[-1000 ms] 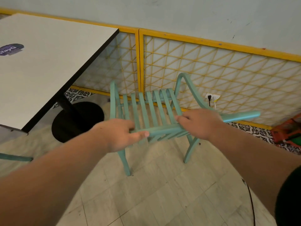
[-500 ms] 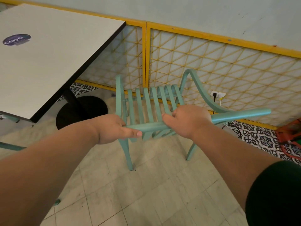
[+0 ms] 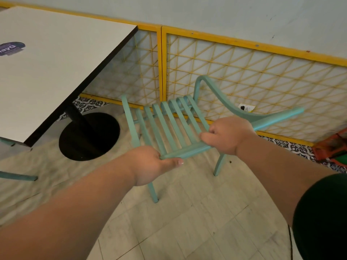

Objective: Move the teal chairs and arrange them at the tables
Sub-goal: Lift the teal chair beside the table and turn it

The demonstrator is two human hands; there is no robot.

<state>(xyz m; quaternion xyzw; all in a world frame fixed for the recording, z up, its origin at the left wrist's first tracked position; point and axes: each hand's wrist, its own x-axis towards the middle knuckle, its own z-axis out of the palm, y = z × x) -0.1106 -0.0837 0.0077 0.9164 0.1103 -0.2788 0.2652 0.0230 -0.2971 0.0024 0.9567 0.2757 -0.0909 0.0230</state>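
Note:
A teal slatted chair (image 3: 170,126) stands in front of me on the tiled floor, its backrest toward me and its seat facing the yellow lattice fence. My left hand (image 3: 150,165) grips the top rail of the backrest from below at its left end. My right hand (image 3: 228,135) is closed over the same rail at its right end, next to the curved armrest. A white square table (image 3: 56,59) on a black round pedestal base (image 3: 89,136) stands to the left of the chair.
A yellow-framed lattice fence (image 3: 244,76) runs along the wall behind the chair, with a white wall socket (image 3: 246,107) low down. Parts of another teal chair (image 3: 17,176) show at the left edge. An orange object (image 3: 332,147) sits at the right edge.
The chair has tilted and shifted, its rail now slanting down to the left. My left hand has dropped lower and turned palm-up under the rail; the view has swung a little.

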